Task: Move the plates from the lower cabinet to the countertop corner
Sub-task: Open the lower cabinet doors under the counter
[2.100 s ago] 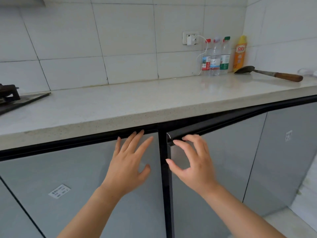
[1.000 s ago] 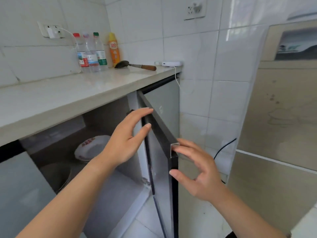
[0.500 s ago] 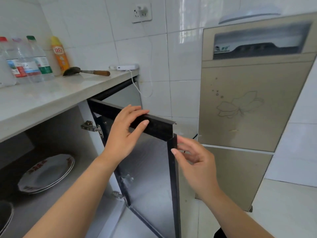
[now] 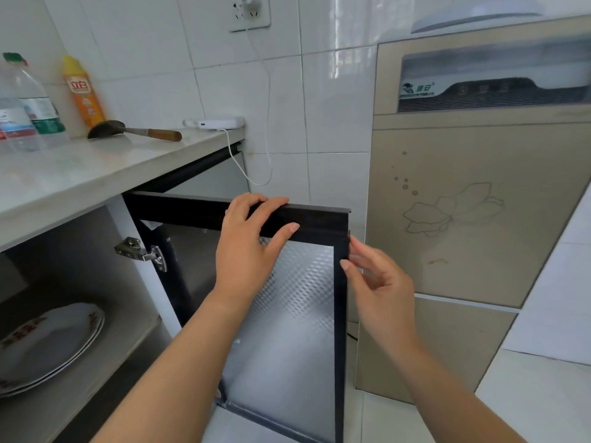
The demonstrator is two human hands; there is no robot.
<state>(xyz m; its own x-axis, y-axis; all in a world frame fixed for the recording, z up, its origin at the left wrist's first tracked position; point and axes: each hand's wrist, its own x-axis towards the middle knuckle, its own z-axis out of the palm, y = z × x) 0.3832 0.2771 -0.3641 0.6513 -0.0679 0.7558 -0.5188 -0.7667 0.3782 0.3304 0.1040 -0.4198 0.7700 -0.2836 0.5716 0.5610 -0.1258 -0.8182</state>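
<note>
A stack of white plates (image 4: 48,343) with a red rim pattern lies on the shelf inside the lower cabinet, at the lower left. The black-framed cabinet door (image 4: 287,314) stands swung wide open to the right. My left hand (image 4: 249,247) rests on the door's top edge, fingers curled over it. My right hand (image 4: 377,282) touches the door's outer vertical edge with loosely spread fingers. The pale stone countertop (image 4: 96,167) runs above the cabinet toward its corner at the tiled wall.
On the countertop stand water bottles (image 4: 28,103), a yellow detergent bottle (image 4: 83,91), a spatula with wooden handle (image 4: 134,131) and a white device (image 4: 220,123) with a cable. A beige water dispenser cabinet (image 4: 473,203) stands just right of the door.
The door went from shut to wide open, pushed rightward by both hands. The view turned right, and the plates inside the cabinet came into sight.
</note>
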